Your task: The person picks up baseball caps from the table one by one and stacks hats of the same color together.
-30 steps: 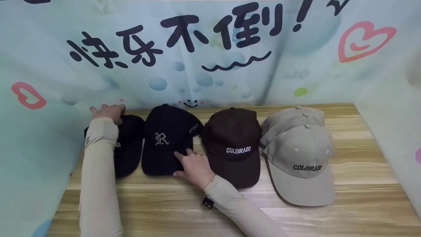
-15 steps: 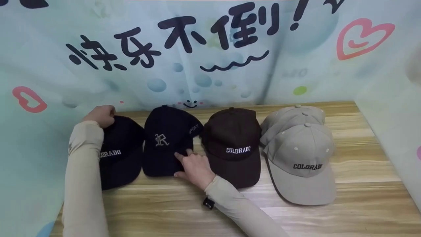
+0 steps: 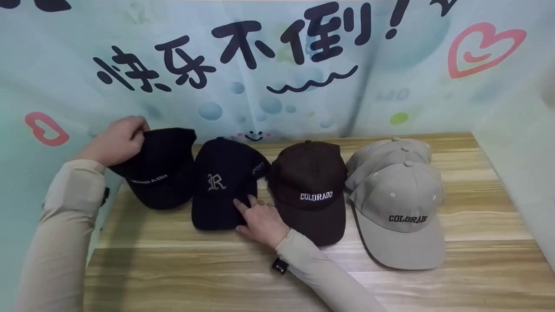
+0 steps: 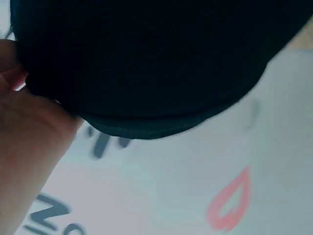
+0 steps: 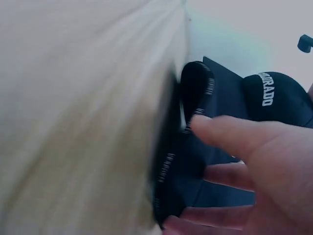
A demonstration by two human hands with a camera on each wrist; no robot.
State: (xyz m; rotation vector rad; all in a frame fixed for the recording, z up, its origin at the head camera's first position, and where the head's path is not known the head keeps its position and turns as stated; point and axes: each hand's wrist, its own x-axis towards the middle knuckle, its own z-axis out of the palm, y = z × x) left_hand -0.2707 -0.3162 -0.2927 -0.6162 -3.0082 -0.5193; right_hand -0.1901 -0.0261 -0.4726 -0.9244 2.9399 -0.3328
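At the left end of the row, my left hand (image 3: pixel 113 141) grips the crown side of a dark COLORADO baseball cap (image 3: pixel 162 167). That cap is tilted and looks raised off the table, its brim toward me. It fills the upper part of the left wrist view as a dark shape (image 4: pixel 146 63), hiding my fingertips there. My right hand (image 3: pixel 262 223) rests on the brim of a navy cap (image 3: pixel 217 162) marked with an R, fingers spread. In the right wrist view, my thumb (image 5: pixel 227 132) touches the brim's edge and the fingers lie over it.
A dark brown COLORADO cap (image 3: pixel 308 173) stands right of the R cap. Farther right are several overlapping grey caps (image 3: pixel 403 203), the front one marked COLORADO. A printed cloth backdrop (image 3: pixel 277 65) encloses the back and sides of the wood-grain table (image 3: pixel 243 277).
My left hand has shifted left and up, and the COLORADO cap it holds has been lifted and tilted back. The right hand has stayed on the R cap's brim.
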